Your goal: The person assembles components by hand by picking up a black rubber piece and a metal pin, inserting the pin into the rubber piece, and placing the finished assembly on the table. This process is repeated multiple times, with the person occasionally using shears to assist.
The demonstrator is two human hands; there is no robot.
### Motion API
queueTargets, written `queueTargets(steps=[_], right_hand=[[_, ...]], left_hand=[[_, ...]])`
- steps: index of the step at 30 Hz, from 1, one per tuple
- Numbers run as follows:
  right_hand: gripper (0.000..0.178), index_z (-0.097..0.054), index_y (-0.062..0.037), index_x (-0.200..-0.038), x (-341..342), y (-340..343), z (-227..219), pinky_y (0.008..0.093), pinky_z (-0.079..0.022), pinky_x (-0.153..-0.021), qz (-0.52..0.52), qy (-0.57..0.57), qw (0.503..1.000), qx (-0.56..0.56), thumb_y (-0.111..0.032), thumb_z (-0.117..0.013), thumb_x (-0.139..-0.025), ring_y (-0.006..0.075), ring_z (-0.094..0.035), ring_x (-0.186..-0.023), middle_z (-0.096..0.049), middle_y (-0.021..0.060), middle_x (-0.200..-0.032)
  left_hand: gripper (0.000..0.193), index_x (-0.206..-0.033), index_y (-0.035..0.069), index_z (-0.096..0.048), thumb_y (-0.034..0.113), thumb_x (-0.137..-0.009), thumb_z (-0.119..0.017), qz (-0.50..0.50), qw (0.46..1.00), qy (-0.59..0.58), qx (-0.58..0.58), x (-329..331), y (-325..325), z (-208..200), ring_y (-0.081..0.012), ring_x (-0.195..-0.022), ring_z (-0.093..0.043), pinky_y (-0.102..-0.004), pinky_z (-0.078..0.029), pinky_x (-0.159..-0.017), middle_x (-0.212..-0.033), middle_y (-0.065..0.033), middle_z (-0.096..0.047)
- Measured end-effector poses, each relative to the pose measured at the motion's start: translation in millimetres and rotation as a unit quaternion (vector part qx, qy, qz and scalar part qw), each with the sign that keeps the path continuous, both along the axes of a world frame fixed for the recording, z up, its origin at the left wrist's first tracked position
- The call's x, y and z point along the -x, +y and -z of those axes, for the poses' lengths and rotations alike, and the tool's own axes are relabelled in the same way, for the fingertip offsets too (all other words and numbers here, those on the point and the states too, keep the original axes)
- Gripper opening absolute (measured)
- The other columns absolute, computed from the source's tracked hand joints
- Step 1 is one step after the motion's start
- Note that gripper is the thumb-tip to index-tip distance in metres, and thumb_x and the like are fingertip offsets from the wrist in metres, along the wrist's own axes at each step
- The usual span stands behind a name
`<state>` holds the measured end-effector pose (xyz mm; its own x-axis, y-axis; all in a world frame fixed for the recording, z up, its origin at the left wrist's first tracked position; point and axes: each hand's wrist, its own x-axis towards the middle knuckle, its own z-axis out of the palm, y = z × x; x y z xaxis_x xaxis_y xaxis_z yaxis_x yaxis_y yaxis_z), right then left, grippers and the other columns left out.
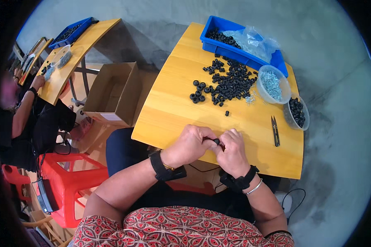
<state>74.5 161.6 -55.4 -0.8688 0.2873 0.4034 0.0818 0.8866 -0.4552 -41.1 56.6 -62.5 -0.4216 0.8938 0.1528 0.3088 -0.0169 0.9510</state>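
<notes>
Pinching a small black ring (216,141) between both sets of fingers, the left hand (189,145) and right hand (233,151) meet above the table's (169,111) near edge, equally close.

Small assembly workshop: wooden worktables (185,103), blue parts bin (218,48), heaps of black rings (231,82) (co-worker alongside), concrete floor.

Landmark: yellow wooden table (173,103). On it, far edge: blue bin (218,46) w/ clear plastic bag (255,41). Right edge: clear tub of silver screws (272,84), then black snips (275,131) nearer. Off its left side: open cardboard box (113,92), red plastic stool (76,181) below that.
</notes>
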Motion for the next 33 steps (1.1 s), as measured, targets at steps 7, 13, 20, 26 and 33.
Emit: queueTargets(steps=[7, 13, 20, 26, 33], right_hand=[[0.014, -0.046, -0.0015, -0.068, -7.1, 0.3, -1.4, 0.0399, -0.035, -0.068, -0.003, -0.051, 0.999, 0.013, -0.001, -0.059, -0.066, 0.0307, -0.045, -0.076, -0.047, 0.0127, -0.073], [0.011, -0.047, 0.0007, -0.073, -13.0, 0.3, -2.4, 0.0410, -0.035, -0.069, -0.029, -0.040, 0.999, 0.001, 0.000, -0.057, -0.068, 0.0326, -0.044, -0.076, -0.047, 0.0152, -0.073], [0.007, -0.046, -0.0014, -0.073, -6.1, -1.5, 4.5, 0.0416, -0.035, -0.065, -0.014, -0.001, 1.000, 0.009, -0.001, -0.053, -0.074, 0.0331, -0.045, -0.073, -0.047, 0.0147, -0.074], [0.006, -0.047, -0.0035, -0.071, -3.2, -3.6, 1.5, 0.0399, -0.033, -0.066, 0.010, -0.042, 0.998, -0.051, -0.004, -0.052, -0.075, 0.0300, -0.045, -0.076, -0.047, 0.0122, -0.074], [0.003, -0.048, -0.0060, -0.071, -3.6, -4.7, 1.0, 0.0366, -0.030, -0.067, 0.021, -0.067, 0.994, -0.078, -0.004, -0.050, -0.072, 0.0262, -0.044, -0.075, -0.046, 0.0090, -0.073]], left_hand=[[0.009, -0.079, -0.001, -0.063, 0.000, -0.071, -0.064, -0.015, 0.996, 0.083, -0.019, -5.1, -4.3, -2.1, -0.0230, -0.062, -0.060, -0.0284, -0.047, -0.057, -0.070, -0.0146, -0.062], [0.013, -0.083, 0.000, -0.061, -0.001, -0.069, -0.062, -0.015, 0.979, 0.191, -0.066, -7.4, -7.6, 1.5, -0.0309, -0.067, -0.059, -0.0338, -0.047, -0.058, -0.073, -0.0155, -0.059], [0.016, -0.082, -0.001, -0.057, -0.004, -0.067, -0.059, -0.012, 0.962, 0.260, -0.079, -9.6, -6.5, 0.8, -0.0315, -0.066, -0.056, -0.0367, -0.046, -0.059, -0.070, -0.0149, -0.056], [0.015, -0.078, -0.001, -0.056, -0.004, -0.064, -0.060, -0.027, 0.964, 0.252, -0.085, -10.5, -4.8, 15.1, -0.0307, -0.067, -0.055, -0.0361, -0.046, -0.059, -0.070, -0.0142, -0.054], [0.014, -0.074, 0.000, -0.053, -0.005, -0.062, -0.059, -0.013, 0.960, 0.267, -0.084, -6.3, -2.6, 9.1, -0.0305, -0.067, -0.054, -0.0371, -0.046, -0.060, -0.069, -0.0134, -0.052]])
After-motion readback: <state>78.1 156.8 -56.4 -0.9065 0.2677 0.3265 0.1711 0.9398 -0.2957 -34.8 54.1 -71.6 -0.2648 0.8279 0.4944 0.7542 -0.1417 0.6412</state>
